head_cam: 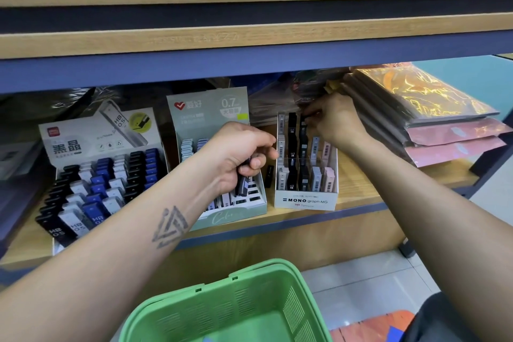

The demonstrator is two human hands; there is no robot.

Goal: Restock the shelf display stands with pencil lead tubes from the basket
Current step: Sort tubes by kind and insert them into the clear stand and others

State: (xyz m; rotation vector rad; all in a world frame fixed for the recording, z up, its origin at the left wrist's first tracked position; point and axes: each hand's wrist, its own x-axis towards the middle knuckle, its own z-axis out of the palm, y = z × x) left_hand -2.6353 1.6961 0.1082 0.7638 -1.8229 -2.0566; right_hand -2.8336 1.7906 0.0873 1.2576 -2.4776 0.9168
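Note:
My left hand (238, 155) grips a small bunch of dark lead tubes (242, 183) above the green 0.7 display stand (222, 214). My right hand (333, 119) pinches a black lead tube (303, 130) at the top of the back row of the white MONO graph MG stand (305, 201). That stand holds black, grey, blue-grey and pink tubes in rows. One loose black tube (268, 175) stands between the two stands. A green plastic basket (280, 272) sits low in front of me; only a blue scrap shows inside it.
A third stand (69, 147) with black, white and blue HB 0.5 tubes is at the left of the wooden shelf (358, 189). Stacked plastic-wrapped packs (433, 125) lie right of the MONO stand. An upper shelf board (249, 39) hangs overhead. Tiled floor is at the lower right.

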